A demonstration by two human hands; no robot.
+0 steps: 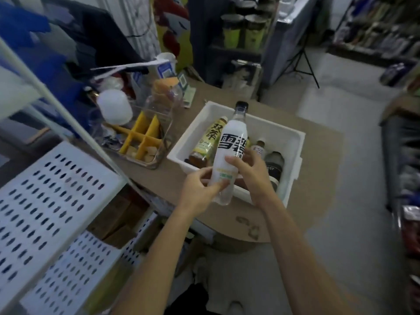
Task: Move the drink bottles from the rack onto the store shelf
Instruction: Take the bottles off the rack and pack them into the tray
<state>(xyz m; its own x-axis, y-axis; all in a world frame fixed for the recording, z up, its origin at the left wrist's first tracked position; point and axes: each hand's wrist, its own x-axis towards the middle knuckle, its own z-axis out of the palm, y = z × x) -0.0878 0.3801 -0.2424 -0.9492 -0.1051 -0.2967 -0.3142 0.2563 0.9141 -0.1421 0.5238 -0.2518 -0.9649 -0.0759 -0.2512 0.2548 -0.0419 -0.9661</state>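
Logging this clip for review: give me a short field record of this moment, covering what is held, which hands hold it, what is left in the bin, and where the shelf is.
held item: white-labelled bottle, black cap, slightly tilted
left hand: pinches the bottle's lower end
right hand: grips its middle
position: over the near edge of the white bin
left in bin: yellow-labelled tea bottle, small white-capped bottle, dark bottle
shelf: white perforated shelf, left of the hands
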